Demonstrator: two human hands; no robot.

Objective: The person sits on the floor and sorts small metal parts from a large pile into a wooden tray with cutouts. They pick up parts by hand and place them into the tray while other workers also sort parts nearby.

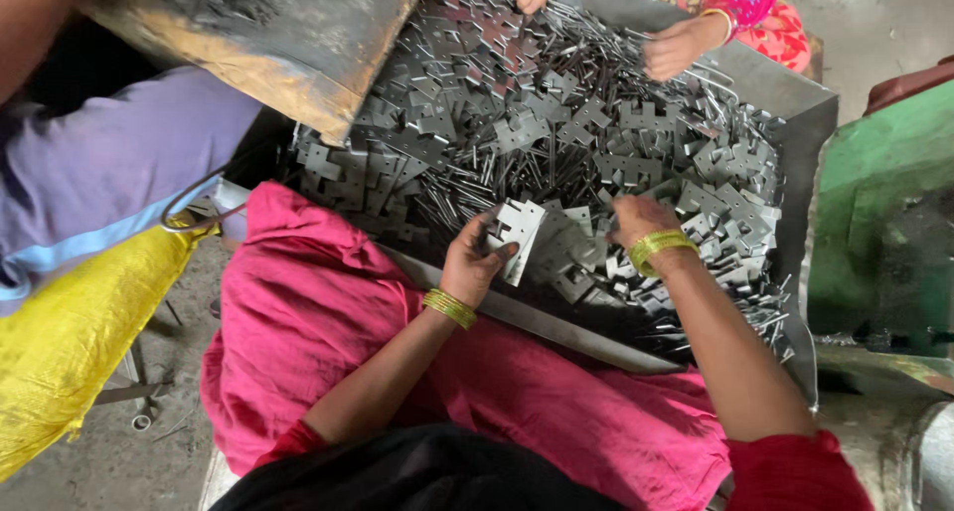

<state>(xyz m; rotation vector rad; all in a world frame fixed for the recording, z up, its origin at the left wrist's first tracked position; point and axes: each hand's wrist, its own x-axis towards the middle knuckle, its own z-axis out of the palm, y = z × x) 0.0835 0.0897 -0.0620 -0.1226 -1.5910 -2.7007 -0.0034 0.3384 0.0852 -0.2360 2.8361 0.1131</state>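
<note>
Head view, looking straight down: the left hand (472, 262) is clenched round a small stack of flat grey metal plates (517, 235), thumb on the near face and fingers (487, 223) curled behind, so the notched pieces stand together on edge, just above the heap rather than lying in it; held this way the stack probably stays squared and ready to take another piece. The right hand (636, 223) is palm down in the pile of loose plates and thin rods (556, 133), its fingers buried among the pieces, so whether they are closed on a plate or merely raking cannot be told. The two hands are near each other, the stack between them and tilted towards the right one. All this metal fills a shallow grey metal tray (795, 113) whose near rim rests against the pink cloth (328, 312) over the person's lap, which keeps the pile within easy reach of both wrists, each ringed with gold bangles (449, 307). At the far side another person's hands (676, 46) rest on the same heap, well apart from the wearer's. A yellow sack (70, 342) lies to the left on the floor.
</note>
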